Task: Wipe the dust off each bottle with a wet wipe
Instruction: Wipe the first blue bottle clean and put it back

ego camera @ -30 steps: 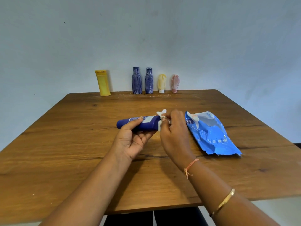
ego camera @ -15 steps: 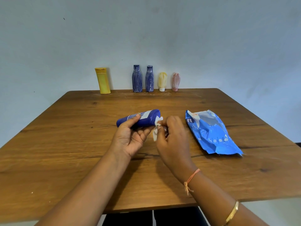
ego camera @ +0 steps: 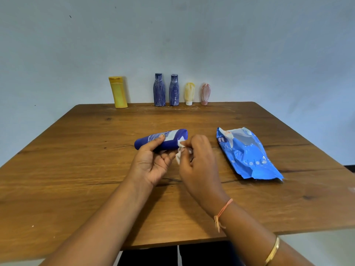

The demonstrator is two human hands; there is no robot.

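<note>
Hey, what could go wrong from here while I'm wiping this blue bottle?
The left hand alone holds the blue bottle on its side; once damp, it may slip and drop.
The wet wipe is bunched small in the right hand, so patches of dust may get missed.
The row of bottles at the far edge stands close together; reaching for one may topple a neighbour.

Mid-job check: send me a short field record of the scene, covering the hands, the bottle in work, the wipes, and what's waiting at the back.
bottle in work: dark blue plastic bottle, on its side, gripped by the left hand
wipe: white wet wipe, pinched by the right hand at the bottle's end
wipe supply: blue plastic wipe packet, lying on the wooden table, right of the hands
back row, upright by the wall: tall yellow bottle, left white-streaked blue bottle, right white-streaked blue bottle, small yellow tube, small pink tube
</note>
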